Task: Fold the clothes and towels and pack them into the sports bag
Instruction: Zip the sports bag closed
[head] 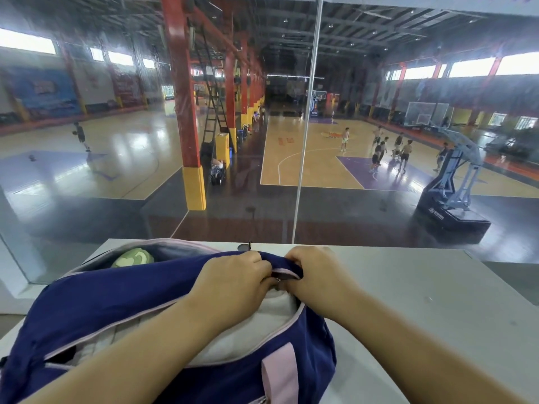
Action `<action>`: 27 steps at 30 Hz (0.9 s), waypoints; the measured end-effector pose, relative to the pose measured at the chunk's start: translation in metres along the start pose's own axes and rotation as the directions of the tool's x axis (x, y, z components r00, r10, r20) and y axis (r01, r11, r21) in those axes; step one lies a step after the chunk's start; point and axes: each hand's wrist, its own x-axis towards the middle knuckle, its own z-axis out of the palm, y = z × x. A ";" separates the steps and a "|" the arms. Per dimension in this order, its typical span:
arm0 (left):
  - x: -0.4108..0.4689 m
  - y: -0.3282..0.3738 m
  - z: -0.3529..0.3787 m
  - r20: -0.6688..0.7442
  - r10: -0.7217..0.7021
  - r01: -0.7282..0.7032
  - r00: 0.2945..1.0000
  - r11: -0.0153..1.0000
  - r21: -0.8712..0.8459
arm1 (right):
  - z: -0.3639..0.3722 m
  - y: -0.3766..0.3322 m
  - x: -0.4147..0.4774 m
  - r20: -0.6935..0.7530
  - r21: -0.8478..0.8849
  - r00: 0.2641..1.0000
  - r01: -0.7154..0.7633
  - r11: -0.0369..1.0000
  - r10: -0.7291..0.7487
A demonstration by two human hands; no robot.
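A navy sports bag point(110, 298) with pink trim and a pink strap point(280, 371) lies on the white table point(423, 301), its main zipper opening gaping. White folded cloth point(256, 330) fills the opening. A green patterned item point(132, 257) shows in a second pocket at the bag's far side. My left hand point(236, 275) and my right hand point(315, 272) meet at the right end of the zipper. Both hands' fingers curl round the bag's fabric there, next to a small metal zipper pull point(278, 279).
The table ends at a glass wall point(297, 199) just beyond the bag, with a basketball hall and several players below. A small dark fitting point(245, 246) sits at the glass's base. Bare tabletop stretches to the right of the bag.
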 end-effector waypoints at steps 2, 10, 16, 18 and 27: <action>-0.003 -0.003 0.000 -0.027 -0.020 0.021 0.999 0.999 0.027 | -0.001 -0.003 -0.001 -0.016 -0.081 1.000 -0.001 0.997 -0.001; -0.034 -0.042 -0.026 -0.013 -0.239 0.240 0.971 0.968 0.075 | -0.010 -0.013 -0.012 -0.005 -0.321 1.000 -0.017 0.947 0.016; -0.052 -0.049 -0.034 0.034 -0.331 0.323 0.943 0.935 0.145 | -0.008 -0.051 -0.005 0.034 -0.409 0.995 0.100 0.907 -0.095; -0.052 -0.047 -0.034 0.012 -0.332 0.327 0.943 0.935 0.139 | 0.005 -0.070 0.004 0.051 -0.391 0.985 0.174 0.904 -0.168; -0.099 -0.098 -0.045 -0.072 -0.509 0.512 0.858 0.831 0.218 | 0.024 -0.071 0.017 0.004 -0.401 0.997 0.075 0.913 -0.080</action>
